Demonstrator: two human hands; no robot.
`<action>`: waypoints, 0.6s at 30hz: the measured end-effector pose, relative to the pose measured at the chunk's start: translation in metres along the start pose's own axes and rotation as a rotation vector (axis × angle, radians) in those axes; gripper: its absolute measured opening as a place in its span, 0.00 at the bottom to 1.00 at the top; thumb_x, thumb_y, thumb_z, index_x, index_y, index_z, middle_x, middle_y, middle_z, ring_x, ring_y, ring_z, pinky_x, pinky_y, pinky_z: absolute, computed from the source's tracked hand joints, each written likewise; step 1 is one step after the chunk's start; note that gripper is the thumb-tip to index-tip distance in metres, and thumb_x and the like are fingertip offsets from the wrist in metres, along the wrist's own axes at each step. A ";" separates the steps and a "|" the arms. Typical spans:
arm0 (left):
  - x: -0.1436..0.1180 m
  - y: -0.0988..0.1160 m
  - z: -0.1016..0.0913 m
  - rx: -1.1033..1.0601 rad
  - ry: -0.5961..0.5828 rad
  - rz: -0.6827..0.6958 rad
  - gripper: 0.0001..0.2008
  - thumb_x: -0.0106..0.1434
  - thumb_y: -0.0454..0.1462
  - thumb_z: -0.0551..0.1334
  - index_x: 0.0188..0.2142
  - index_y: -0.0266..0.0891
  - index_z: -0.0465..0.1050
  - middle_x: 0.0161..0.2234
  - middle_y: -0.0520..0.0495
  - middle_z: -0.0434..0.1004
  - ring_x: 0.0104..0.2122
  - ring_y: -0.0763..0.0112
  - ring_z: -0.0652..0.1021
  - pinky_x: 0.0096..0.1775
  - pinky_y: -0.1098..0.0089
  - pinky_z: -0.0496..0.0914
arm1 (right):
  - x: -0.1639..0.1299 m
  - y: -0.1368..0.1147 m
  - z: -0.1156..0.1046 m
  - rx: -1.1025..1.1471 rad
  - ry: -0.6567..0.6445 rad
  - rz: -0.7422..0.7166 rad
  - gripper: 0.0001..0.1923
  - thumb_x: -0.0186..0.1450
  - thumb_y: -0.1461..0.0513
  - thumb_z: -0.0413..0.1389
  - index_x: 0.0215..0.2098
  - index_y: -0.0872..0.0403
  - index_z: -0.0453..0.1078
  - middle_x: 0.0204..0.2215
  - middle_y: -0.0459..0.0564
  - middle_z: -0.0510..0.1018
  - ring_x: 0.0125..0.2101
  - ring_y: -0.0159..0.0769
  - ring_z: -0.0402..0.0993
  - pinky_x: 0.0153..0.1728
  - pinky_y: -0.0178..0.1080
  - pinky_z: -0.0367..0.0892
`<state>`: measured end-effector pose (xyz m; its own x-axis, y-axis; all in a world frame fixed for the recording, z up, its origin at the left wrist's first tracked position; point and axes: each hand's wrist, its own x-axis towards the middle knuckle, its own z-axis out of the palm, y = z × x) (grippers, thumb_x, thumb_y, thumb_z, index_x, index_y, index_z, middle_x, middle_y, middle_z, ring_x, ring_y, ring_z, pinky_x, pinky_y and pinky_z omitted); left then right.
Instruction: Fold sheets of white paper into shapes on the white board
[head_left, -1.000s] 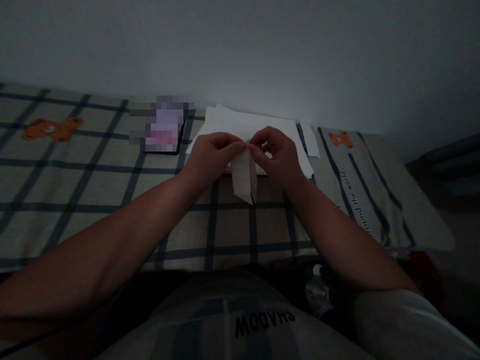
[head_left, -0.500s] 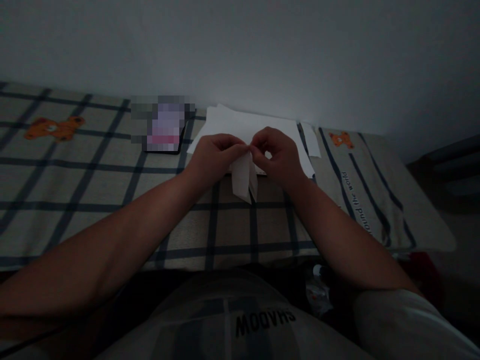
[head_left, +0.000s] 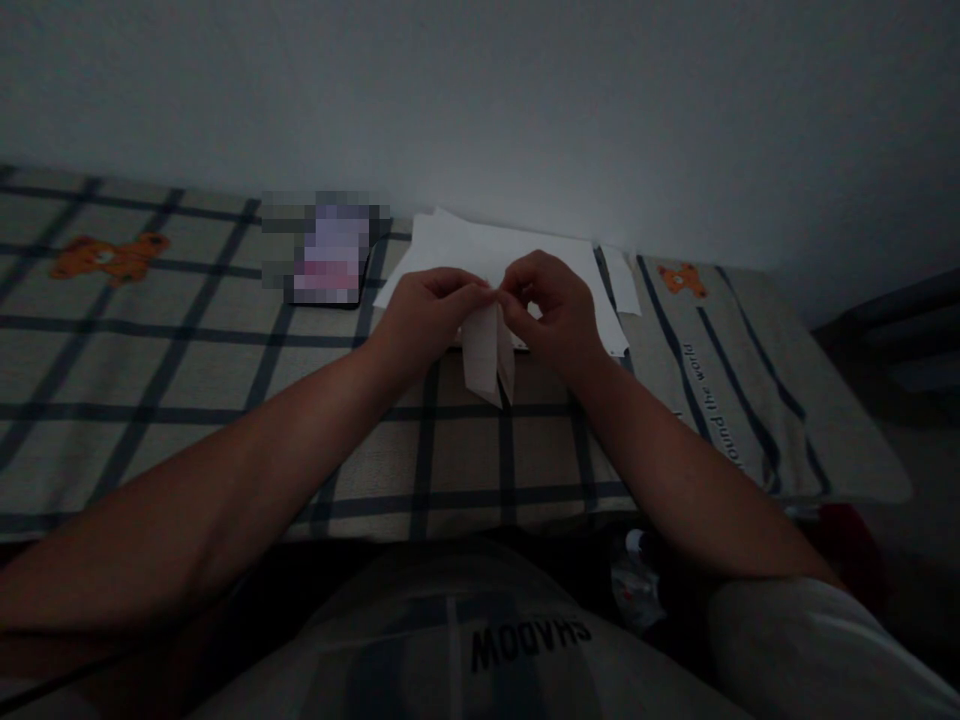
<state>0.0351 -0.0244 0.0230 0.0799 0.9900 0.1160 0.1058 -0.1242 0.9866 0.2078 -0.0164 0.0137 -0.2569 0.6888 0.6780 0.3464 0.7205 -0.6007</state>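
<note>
In the head view, a person's left hand (head_left: pixel 420 315) and right hand (head_left: pixel 551 315) are pinching the top of a partly folded paper (head_left: pixel 487 360) with closed fingers near the bed's (head_left: pixel 187 400) far edge; loose sheets (head_left: pixel 480 250) are lying unfolded behind.

Dim room, bare pale wall (head_left: pixel 600 100) behind a plaid-covered bed (head_left: pixel 150 400).

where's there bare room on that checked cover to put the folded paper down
Bare cloth lies on the checked cover left of the left hand, between the orange bear print and the phone. More lies near the front edge, below the folded paper. Behind the right hand, the loose white sheets crowd the wall side.
</note>
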 end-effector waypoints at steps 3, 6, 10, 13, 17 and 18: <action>-0.001 0.003 0.000 -0.027 -0.006 -0.027 0.06 0.57 0.40 0.65 0.29 0.40 0.79 0.30 0.48 0.81 0.33 0.67 0.78 0.35 0.69 0.72 | 0.001 -0.003 -0.001 -0.034 0.002 -0.041 0.04 0.63 0.64 0.58 0.32 0.50 0.67 0.30 0.45 0.71 0.32 0.33 0.66 0.29 0.38 0.64; 0.000 0.004 0.000 -0.038 -0.010 -0.038 0.07 0.57 0.41 0.65 0.29 0.40 0.79 0.30 0.47 0.81 0.33 0.67 0.78 0.35 0.68 0.73 | 0.001 -0.002 0.000 -0.014 -0.001 -0.091 0.05 0.64 0.65 0.58 0.32 0.50 0.67 0.29 0.44 0.70 0.30 0.32 0.66 0.30 0.38 0.63; 0.003 0.001 -0.002 -0.016 0.004 -0.007 0.07 0.57 0.42 0.67 0.30 0.41 0.80 0.30 0.47 0.82 0.34 0.66 0.78 0.36 0.67 0.73 | 0.000 0.005 0.003 0.058 0.034 0.025 0.05 0.66 0.60 0.58 0.33 0.50 0.67 0.29 0.44 0.71 0.30 0.31 0.66 0.30 0.38 0.63; 0.003 -0.002 -0.004 0.034 0.008 0.010 0.09 0.58 0.43 0.67 0.32 0.41 0.81 0.31 0.47 0.82 0.35 0.65 0.79 0.36 0.67 0.73 | -0.001 0.010 0.003 0.103 0.036 0.169 0.11 0.66 0.52 0.60 0.32 0.50 0.68 0.29 0.43 0.71 0.31 0.31 0.67 0.31 0.37 0.64; 0.003 -0.003 -0.004 0.069 -0.003 0.028 0.10 0.58 0.44 0.67 0.33 0.41 0.82 0.32 0.47 0.83 0.35 0.64 0.80 0.36 0.68 0.73 | 0.000 0.015 -0.001 0.183 -0.010 0.278 0.17 0.63 0.47 0.63 0.33 0.50 0.70 0.28 0.42 0.71 0.30 0.30 0.67 0.31 0.36 0.65; 0.003 -0.004 -0.005 0.073 -0.006 0.033 0.10 0.58 0.45 0.67 0.33 0.41 0.82 0.32 0.47 0.83 0.35 0.64 0.80 0.36 0.68 0.73 | 0.000 0.015 -0.001 0.202 -0.018 0.292 0.17 0.62 0.47 0.63 0.33 0.51 0.70 0.28 0.42 0.71 0.30 0.30 0.66 0.31 0.36 0.65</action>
<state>0.0304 -0.0208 0.0204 0.0902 0.9850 0.1473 0.1745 -0.1613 0.9714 0.2144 -0.0054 0.0051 -0.1897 0.8678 0.4592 0.2228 0.4936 -0.8407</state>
